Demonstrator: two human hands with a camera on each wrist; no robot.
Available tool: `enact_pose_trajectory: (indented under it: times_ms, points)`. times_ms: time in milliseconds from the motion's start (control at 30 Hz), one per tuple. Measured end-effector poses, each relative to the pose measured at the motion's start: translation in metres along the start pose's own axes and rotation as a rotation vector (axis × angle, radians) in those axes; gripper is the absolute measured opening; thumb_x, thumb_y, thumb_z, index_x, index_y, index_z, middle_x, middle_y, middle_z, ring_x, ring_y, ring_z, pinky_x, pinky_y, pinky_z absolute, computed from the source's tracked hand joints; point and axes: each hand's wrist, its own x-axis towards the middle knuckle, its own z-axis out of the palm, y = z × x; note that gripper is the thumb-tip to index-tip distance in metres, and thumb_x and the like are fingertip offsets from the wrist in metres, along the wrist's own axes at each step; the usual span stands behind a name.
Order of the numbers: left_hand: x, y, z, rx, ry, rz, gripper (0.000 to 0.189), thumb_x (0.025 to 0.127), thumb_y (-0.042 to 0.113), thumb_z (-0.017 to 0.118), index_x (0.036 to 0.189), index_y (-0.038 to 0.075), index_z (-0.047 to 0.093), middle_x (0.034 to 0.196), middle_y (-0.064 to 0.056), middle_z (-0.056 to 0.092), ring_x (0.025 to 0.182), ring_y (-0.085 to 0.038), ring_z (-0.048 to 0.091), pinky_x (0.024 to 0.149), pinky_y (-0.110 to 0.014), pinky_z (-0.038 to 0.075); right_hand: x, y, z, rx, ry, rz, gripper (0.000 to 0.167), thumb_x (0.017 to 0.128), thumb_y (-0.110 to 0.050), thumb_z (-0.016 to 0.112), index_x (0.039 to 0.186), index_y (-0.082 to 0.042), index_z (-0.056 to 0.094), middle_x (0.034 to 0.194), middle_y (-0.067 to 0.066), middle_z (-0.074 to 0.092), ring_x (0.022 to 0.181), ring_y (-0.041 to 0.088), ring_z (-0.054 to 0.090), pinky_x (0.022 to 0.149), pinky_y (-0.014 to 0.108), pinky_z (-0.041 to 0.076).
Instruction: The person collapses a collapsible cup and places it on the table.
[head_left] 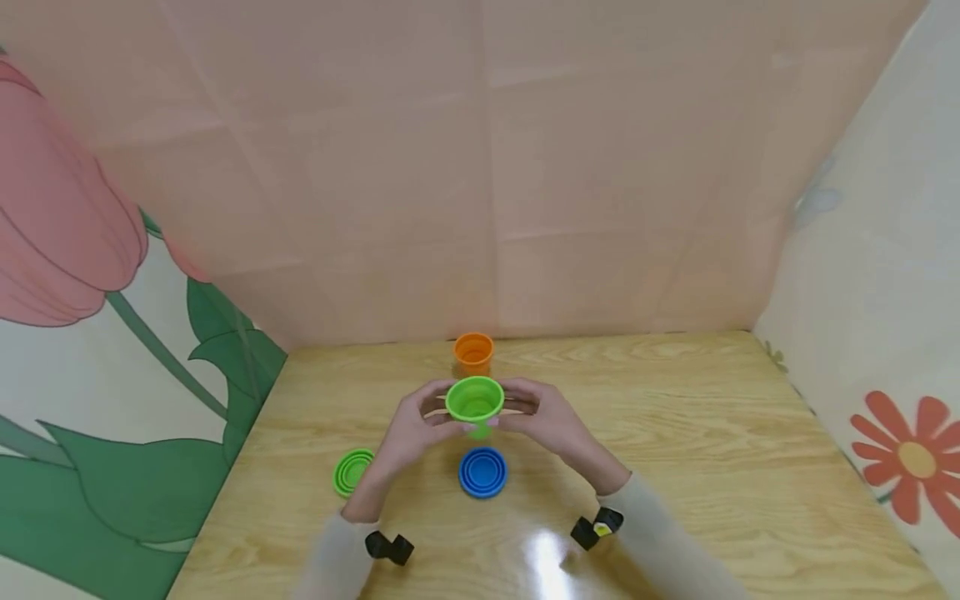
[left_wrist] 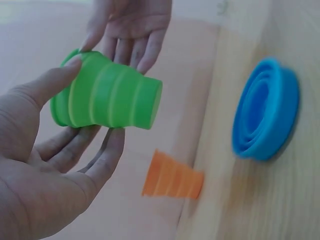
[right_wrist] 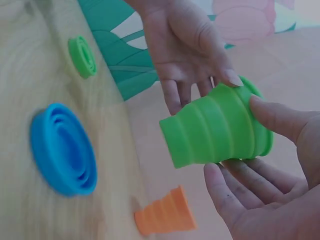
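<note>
Collapse is the main risk I see for the green cup (left_wrist: 107, 95), which I hold above the table (head_left: 675, 433) between my left hand (head_left: 416, 425) and my right hand (head_left: 543, 417). Both hands are partly open, curved around opposite sides of it, thumbs near the rim and fingertips against the stepped wall; neither has hold of anything else. If I pressed down on the rim or pushed up on the base, I judge the rings could fold into one another; uneven squeezing could push the wall out of round, and slackening one side could let the cup tip and drop near the blue folded cup (head_left: 483, 472) on the table. The orange cup (head_left: 473, 354) stands farther off, and the green folded cup (head_left: 348, 472) lies to my left. My cup's wide mouth faces up and its narrower base down towards the table; its long axis runs close to upright, roughly parallel with the orange cup's.
</note>
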Motion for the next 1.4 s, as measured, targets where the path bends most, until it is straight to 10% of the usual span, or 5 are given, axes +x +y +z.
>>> enact_pose_trajectory:
  times_ms: [333,633,1000,1400]
  points:
    - [-0.014,-0.007,0.053,0.007,-0.109,-0.021,0.065,0.083,0.012,0.09,0.142,0.017,0.061,0.139,-0.01,0.065,0.124,-0.03,0.067,0.103,-0.034,0.062,-0.059,0.035,-0.028,0.026,0.006,-0.014,0.059,0.09,-0.017,0.084,0.143,-0.002,0.06,0.142,0.026,0.064,0.127,0.041,0.067,0.094,0.027,0.064]
    - [-0.014,-0.017,0.096,0.006,-0.125,0.01,0.064,0.081,0.013,0.091,0.139,0.015,0.064,0.134,-0.012,0.068,0.121,-0.039,0.067,0.1,-0.024,0.061,-0.093,0.059,-0.05,0.039,0.038,-0.018,0.058,0.093,-0.01,0.079,0.144,0.004,0.055,0.141,0.032,0.062,0.119,0.019,0.073,0.096,0.025,0.063]
    - [-0.009,-0.02,0.104,-0.044,-0.125,-0.002,0.065,0.08,0.014,0.093,0.138,0.019,0.064,0.138,-0.006,0.066,0.123,-0.028,0.068,0.103,-0.029,0.061,-0.088,0.064,-0.058,0.023,-0.013,-0.144,0.059,0.092,-0.002,0.078,0.144,0.008,0.053,0.141,0.038,0.058,0.118,0.01,0.071,0.099,0.023,0.062]
    - [-0.009,-0.027,0.103,0.038,-0.137,-0.017,0.062,0.087,0.028,0.089,0.142,0.018,0.062,0.132,-0.005,0.071,0.105,-0.011,0.073,0.09,-0.026,0.065,-0.089,0.068,-0.057,0.005,0.069,0.098,0.06,0.093,-0.021,0.081,0.147,-0.008,0.058,0.143,0.021,0.066,0.118,0.015,0.071,0.096,0.025,0.062]
